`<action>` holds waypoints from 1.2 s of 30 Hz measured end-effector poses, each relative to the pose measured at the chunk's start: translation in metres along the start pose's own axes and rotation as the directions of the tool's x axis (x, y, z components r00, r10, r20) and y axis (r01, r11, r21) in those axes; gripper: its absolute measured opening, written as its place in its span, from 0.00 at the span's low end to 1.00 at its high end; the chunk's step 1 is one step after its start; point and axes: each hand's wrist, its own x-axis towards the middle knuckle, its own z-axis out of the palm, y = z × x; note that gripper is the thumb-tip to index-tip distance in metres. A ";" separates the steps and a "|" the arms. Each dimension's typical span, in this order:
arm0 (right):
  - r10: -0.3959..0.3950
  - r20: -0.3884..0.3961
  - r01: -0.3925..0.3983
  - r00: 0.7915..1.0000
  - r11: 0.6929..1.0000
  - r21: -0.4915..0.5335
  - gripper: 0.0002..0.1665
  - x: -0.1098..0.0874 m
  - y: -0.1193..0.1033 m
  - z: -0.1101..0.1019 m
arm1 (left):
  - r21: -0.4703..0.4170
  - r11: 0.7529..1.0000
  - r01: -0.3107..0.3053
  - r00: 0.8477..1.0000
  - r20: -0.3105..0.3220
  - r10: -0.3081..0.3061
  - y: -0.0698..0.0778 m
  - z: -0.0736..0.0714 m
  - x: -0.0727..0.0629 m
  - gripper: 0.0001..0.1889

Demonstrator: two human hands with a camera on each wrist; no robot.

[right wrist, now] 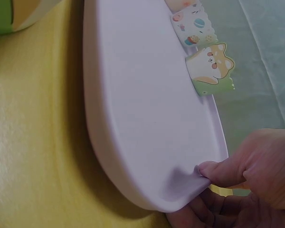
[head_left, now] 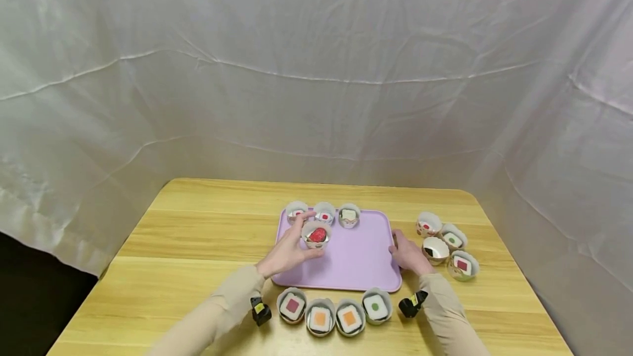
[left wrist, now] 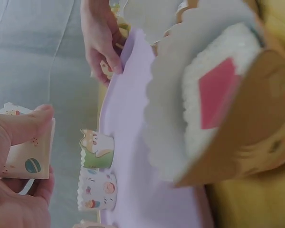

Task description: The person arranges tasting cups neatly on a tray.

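Observation:
My left hand [head_left: 287, 251] holds a paper baking cup [left wrist: 35, 164] between thumb and fingers over the left part of a lilac tray [head_left: 366, 262]. A red, strawberry-like piece [head_left: 318, 235] sits in that cup. At the tray's right edge, my right hand [head_left: 409, 251] pinches the rim, its thumb [right wrist: 221, 172] on top and the other fingers beneath, as the right wrist view shows. Along the tray's far edge stand three filled cups; the rightmost [right wrist: 211, 69] has a dog printed on it, and the left hand's fingers partly cover the leftmost [head_left: 297, 209].
In front of the tray, several cups hold rice-like squares: one with a dark pink centre [head_left: 292, 305], two with orange [head_left: 320, 318], one with green [head_left: 375, 307]. Several more cups [head_left: 464, 266] cluster right of the right hand. Grey fabric [head_left: 316, 98] hangs behind the wooden table [head_left: 207, 235].

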 end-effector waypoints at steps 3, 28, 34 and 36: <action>-0.003 -0.004 0.003 1.000 1.000 -0.001 0.32 0.000 0.000 0.000 | 0.010 1.000 -0.017 1.000 0.020 0.017 0.002 0.002 0.010 0.45; -0.030 -0.018 0.030 0.999 0.999 0.014 0.32 -0.001 0.000 0.000 | 0.113 0.994 -0.007 0.990 0.142 -0.009 0.024 0.045 0.082 0.48; -0.028 -0.023 0.028 0.999 0.999 0.025 0.31 0.000 0.000 0.000 | 0.170 0.986 0.002 0.983 0.183 -0.034 0.022 0.061 0.098 0.49; -0.023 -0.027 0.024 0.999 0.999 0.021 0.32 0.000 0.000 0.000 | 0.196 0.981 -0.001 0.980 0.196 -0.038 0.022 0.066 0.103 0.49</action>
